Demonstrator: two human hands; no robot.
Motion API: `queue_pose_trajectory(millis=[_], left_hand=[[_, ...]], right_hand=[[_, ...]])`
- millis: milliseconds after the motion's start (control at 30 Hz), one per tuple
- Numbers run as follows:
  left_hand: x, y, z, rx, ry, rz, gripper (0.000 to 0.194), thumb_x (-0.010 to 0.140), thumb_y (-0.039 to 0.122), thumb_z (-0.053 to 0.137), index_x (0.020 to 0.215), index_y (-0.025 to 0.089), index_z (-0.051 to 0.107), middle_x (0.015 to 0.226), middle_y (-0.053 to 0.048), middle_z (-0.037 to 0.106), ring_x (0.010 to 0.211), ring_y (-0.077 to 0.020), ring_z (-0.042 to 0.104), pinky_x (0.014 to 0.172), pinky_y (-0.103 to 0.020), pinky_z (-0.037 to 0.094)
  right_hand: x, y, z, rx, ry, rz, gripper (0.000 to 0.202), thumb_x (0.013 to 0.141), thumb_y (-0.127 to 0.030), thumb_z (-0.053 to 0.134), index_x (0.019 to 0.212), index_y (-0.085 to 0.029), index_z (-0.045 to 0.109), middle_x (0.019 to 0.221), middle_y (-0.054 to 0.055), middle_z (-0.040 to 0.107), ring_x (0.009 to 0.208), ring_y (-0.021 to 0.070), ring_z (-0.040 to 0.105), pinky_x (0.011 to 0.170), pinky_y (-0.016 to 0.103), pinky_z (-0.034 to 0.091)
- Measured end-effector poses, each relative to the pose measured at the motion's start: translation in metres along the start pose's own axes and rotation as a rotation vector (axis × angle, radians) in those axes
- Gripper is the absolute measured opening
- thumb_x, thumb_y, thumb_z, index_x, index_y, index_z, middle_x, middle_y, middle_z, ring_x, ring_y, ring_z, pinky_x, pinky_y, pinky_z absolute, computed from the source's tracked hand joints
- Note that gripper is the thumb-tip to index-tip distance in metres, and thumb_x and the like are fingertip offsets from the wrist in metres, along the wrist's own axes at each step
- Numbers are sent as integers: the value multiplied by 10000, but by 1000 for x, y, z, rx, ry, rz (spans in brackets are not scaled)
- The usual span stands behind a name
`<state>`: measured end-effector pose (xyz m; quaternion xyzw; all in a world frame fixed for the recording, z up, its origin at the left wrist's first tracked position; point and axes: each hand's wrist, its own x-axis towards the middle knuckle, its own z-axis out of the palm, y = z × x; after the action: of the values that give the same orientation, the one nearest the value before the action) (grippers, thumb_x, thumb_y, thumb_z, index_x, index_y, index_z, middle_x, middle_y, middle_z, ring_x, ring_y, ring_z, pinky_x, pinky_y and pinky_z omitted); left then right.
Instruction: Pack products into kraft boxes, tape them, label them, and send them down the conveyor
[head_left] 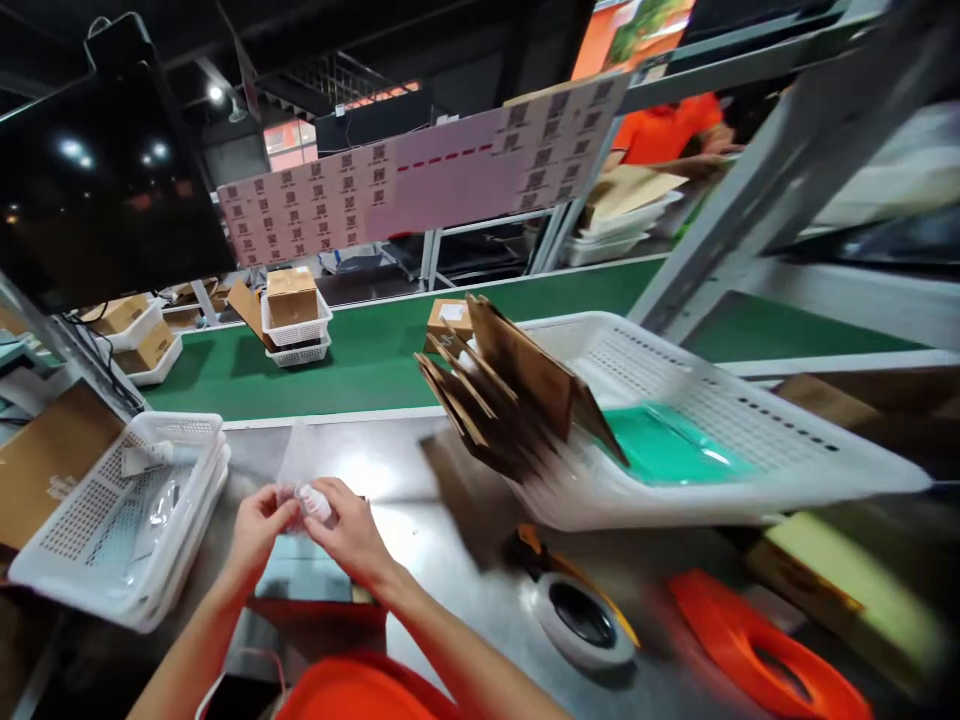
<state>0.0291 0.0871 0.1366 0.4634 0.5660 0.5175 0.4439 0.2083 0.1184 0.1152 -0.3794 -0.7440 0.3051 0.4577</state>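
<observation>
My right hand (349,530) is closed around a small white bottle (315,503) with faint printing on its side. Close beside it, my left hand (259,525) pinches a clear plastic bag (295,460), whose sheet stands up past the fingertips. Both hands are almost touching, above a greyish flat-topped item (304,570) at the near edge of the metal table (401,470). Its kind I cannot make out. To the left of my hands, stacked white baskets (199,500) hold a clear plastic packet and a white piece.
A large white basket (750,400) carries cardboard mailers (517,385) and a green packet (675,445). Right of me lie a tape roll (585,620) and a blurred orange tape dispenser (757,640). Behind runs a green conveyor (375,350); a person in orange (667,130) is beyond.
</observation>
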Motion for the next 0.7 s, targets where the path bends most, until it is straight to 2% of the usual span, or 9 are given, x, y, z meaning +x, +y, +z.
queue_pose_trajectory(millis=[100, 167, 233, 300, 367, 433, 533, 633, 700], left_hand=[[-5, 0, -1, 216, 126, 161, 459, 918, 609, 682, 806, 170, 757, 693, -28, 685, 660, -178, 616, 655, -288, 519], [-8, 3, -2, 333, 202, 239, 412, 966, 532, 623, 952, 159, 795, 715, -24, 700, 650, -172, 624, 636, -275, 517], [-10, 6, 0, 439, 251, 310, 385, 968, 462, 635, 1130, 151, 794, 727, -14, 713, 614, -162, 631, 609, -262, 518], [-13, 8, 4, 551, 247, 435, 331, 1001, 403, 622, 1153, 162, 792, 756, -24, 737, 632, -162, 669, 640, -254, 542], [-17, 9, 11, 670, 206, 586, 305, 1061, 360, 565, 1100, 181, 808, 827, -54, 770, 714, -171, 722, 713, -252, 570], [-21, 8, 17, 815, 168, 713, 340, 1099, 333, 513, 1102, 190, 822, 844, -70, 767, 746, -182, 735, 730, -257, 579], [-25, 0, 23, 987, 78, 800, 369, 1112, 304, 478, 1127, 189, 828, 779, -65, 734, 681, -191, 714, 653, -262, 573], [-24, -8, 25, 943, -24, 787, 356, 1115, 284, 470, 1140, 198, 814, 826, -63, 778, 714, -177, 746, 687, -242, 598], [-20, -9, 27, 874, -18, 779, 342, 1114, 278, 475, 1168, 197, 803, 857, -63, 796, 752, -173, 767, 720, -234, 612]], right_hand=[[-5, -1, 1, -218, -88, 122, 405, 883, -187, 682, 1287, -188, 713, 1297, 137, 733, 1155, 298, 727, 1015, 428, 607], [-9, -6, -3, -375, -141, 200, 438, 901, -202, 698, 1338, -195, 703, 1410, 176, 665, 1145, 318, 719, 958, 430, 612], [-15, -12, -6, -389, -177, 202, 478, 897, -228, 728, 1373, -218, 694, 1397, 177, 646, 1099, 305, 714, 923, 411, 602], [-19, -15, -7, -238, -220, 162, 454, 884, -260, 737, 1338, -238, 712, 1231, 125, 689, 1013, 264, 703, 915, 385, 580], [-20, -14, -4, 14, -303, 221, 342, 876, -314, 710, 1205, -225, 742, 985, 56, 693, 861, 217, 671, 834, 350, 565], [-19, -8, 0, 311, -364, 441, 293, 866, -424, 671, 1058, -206, 712, 792, 6, 634, 700, 183, 607, 679, 315, 529], [-16, 3, 1, 770, -297, 687, 363, 768, -471, 700, 1014, -214, 633, 707, -45, 573, 589, 133, 520, 560, 256, 456], [-17, 10, -6, 1039, -258, 618, 433, 627, -297, 732, 1040, -219, 628, 740, -68, 572, 567, 82, 438, 536, 205, 391], [-19, 12, -9, 998, -319, 523, 419, 628, -274, 731, 1033, -222, 638, 732, -71, 571, 555, 77, 419, 510, 194, 349]])
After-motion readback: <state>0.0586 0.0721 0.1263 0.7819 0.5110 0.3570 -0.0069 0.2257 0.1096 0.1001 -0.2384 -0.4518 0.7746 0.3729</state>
